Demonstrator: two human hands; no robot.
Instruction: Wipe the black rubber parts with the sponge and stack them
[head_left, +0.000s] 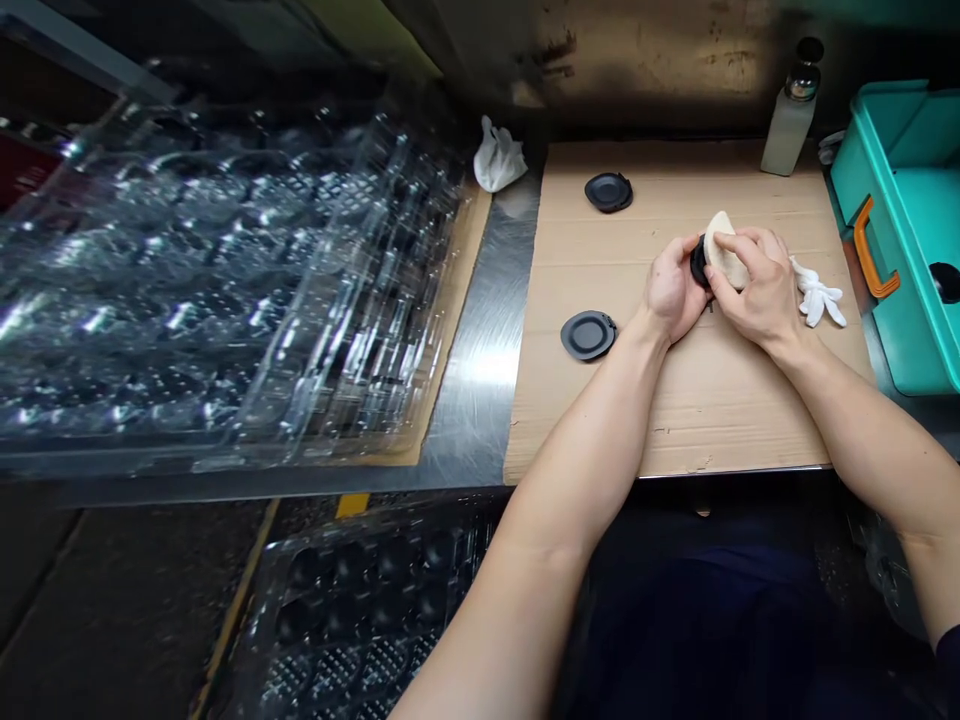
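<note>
Over the cardboard sheet (675,420), my left hand (671,290) is closed around a black part (699,262), much of which is hidden by the fingers and the pad. My right hand (761,285) grips a cream-coloured pad (721,245) and holds it against the black part. Two flat black oval parts lie to the left: an upper one (608,192) and a lower one (588,335), near my left forearm. A white glove (817,295) rests just right of my right hand.
Stacked clear plastic trays (187,280) cover the left side of the metal table (480,370). A white cloth (499,156) lies behind them. A bottle (789,125) stands at the back right, beside a teal bin (892,260) with an orange handle. More trays (360,620) sit below the table.
</note>
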